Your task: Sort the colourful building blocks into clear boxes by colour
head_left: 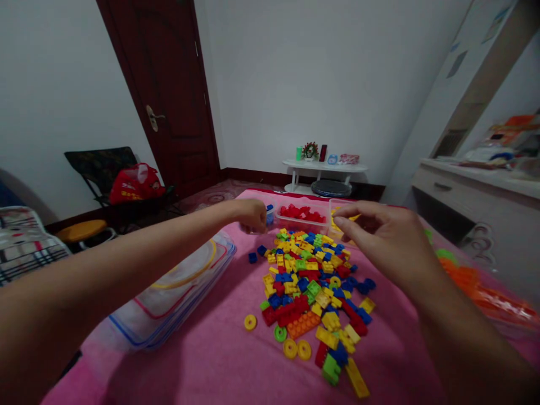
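My left hand (253, 216) is closed, its fingers curled down beside a clear container of blue bricks (269, 208). Whatever it may hold is hidden. Over the container of yellow bricks (335, 218) reaches my right hand (379, 222), thumb and fingers apart, with nothing visible between them. Red bricks (301, 213) fill a clear plastic container (307, 226) between the two hands. In front of the containers spreads a loose pile of mixed toy building bricks (301, 267), yellow, blue, red, green and orange, with a few small wheels (250, 322) at its near edge.
Stacked clear lids (181, 287) with coloured rims lie at the left on the pink cloth (219, 360). Orange pieces in a clear bag (485, 287) lie at the right. Farther back stand a white side table (324, 166), a door (169, 84) and a chair with a red bag (137, 183).
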Action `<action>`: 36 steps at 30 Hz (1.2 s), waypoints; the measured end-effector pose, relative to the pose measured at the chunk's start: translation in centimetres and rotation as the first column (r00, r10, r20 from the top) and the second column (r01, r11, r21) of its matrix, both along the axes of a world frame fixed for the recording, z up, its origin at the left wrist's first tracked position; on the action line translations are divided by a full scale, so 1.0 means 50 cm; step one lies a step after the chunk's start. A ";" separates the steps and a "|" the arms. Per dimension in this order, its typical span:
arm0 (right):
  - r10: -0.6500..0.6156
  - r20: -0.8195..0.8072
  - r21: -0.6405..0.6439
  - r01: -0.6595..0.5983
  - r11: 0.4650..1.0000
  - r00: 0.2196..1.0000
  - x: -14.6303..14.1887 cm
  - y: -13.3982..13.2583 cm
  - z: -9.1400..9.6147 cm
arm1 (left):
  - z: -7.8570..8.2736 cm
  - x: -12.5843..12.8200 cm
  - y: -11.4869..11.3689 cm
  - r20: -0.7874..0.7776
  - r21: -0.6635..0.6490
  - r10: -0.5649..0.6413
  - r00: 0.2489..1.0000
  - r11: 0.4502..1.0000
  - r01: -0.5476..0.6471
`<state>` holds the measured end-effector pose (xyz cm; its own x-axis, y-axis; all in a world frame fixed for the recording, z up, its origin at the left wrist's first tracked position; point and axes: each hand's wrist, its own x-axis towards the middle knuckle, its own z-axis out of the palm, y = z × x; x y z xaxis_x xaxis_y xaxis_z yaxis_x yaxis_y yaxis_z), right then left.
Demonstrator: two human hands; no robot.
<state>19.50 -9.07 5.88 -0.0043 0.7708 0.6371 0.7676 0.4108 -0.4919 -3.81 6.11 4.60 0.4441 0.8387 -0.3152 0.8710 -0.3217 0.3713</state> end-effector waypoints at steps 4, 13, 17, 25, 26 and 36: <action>0.026 0.029 -0.003 -0.026 1.000 0.999 -0.005 -0.003 0.005 | -0.075 -0.009 -0.059 0.011 0.121 -0.079 0.997 0.990 0.077; 0.059 0.221 -0.221 -0.009 0.975 0.974 0.011 0.029 -0.031 | -0.129 -0.004 -0.072 0.053 0.305 -0.076 0.996 0.951 0.057; 0.035 0.415 -0.390 0.143 0.910 0.909 0.039 0.058 -0.065 | -0.082 0.027 -0.065 0.220 0.186 -0.026 0.975 0.982 -0.016; 0.011 0.609 -0.534 0.400 0.745 0.793 0.092 0.065 -0.093 | -0.089 0.152 -0.093 0.829 -0.410 0.372 0.418 0.912 0.001; 0.027 0.605 -0.556 0.398 0.730 0.796 0.092 0.066 -0.099 | -0.095 0.163 -0.095 0.827 -0.508 0.476 0.301 0.861 0.035; 0.120 0.550 -0.613 0.301 0.731 0.826 0.096 0.079 -0.125 | -0.124 0.170 -0.101 0.697 -0.714 0.707 0.117 0.669 0.207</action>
<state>24.28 -5.12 -0.36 -0.0740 0.9909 -0.1128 0.9922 0.0618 -0.1087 4.67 1.05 -1.59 0.5319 0.8035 -0.2673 -0.3253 0.4854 0.8115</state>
